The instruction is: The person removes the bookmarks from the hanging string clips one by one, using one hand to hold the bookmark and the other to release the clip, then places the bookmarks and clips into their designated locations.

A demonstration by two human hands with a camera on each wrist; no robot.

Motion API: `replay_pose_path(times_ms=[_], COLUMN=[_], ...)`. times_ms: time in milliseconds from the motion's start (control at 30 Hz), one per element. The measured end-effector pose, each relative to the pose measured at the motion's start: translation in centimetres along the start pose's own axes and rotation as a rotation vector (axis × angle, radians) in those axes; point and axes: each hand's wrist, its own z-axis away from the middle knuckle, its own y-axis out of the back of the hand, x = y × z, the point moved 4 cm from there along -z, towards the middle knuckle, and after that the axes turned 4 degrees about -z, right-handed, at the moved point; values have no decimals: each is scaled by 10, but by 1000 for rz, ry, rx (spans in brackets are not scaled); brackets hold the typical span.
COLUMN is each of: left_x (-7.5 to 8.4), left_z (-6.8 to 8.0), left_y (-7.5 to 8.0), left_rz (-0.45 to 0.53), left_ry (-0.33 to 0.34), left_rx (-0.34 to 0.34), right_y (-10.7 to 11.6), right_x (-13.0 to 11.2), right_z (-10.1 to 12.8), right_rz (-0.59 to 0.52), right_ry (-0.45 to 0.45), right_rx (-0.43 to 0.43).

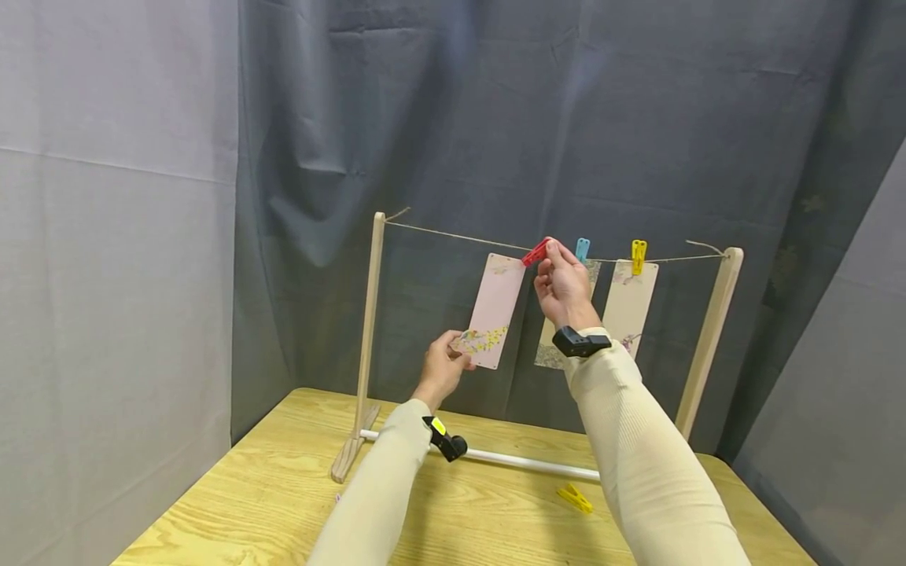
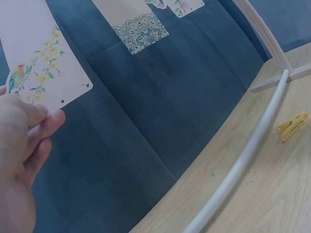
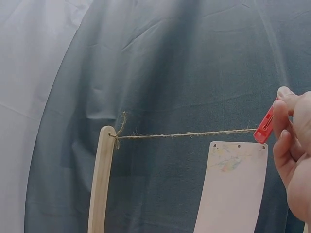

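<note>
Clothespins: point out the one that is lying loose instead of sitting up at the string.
The yellow clothespin on the table, lying by the white rod. The red clothespin is pinched in the right hand; the blue clothespin and another yellow clothespin sit on the string.

Three cards (image 1: 495, 310) on twine (image 1: 453, 233), peg (image 1: 575, 498) on table (image 1: 283, 487) below.

Rough twine line (image 3: 184, 134); glossy plastic red peg (image 1: 535, 252); matt wooden frame (image 1: 370, 330).

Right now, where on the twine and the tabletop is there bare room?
The twine is bare from the left post to the red peg; rightward, pegs and cards crowd it. The tabletop is bare left of the yellow peg.
</note>
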Motion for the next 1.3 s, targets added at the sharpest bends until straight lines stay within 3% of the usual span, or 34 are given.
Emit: replay_pose_path(times_ms=[333,667,933,1300], left_x=[-1,-4,-12,-14], left_z=[1,4,12,19], left_y=[2,2,10,15], left_rz=[42,42,14,20], left_ry=[-8,-29,-6,-72], left_rx=[12,0,-3,-18], right_y=[2,8,18,27], right_x=[-3,-9,-9,-11], right_z=[3,6,10,17], right_rz=[24,26,34,43], right_ry=[-7,-28,-28,-32], right_rx=[-33,-34,-35,-36])
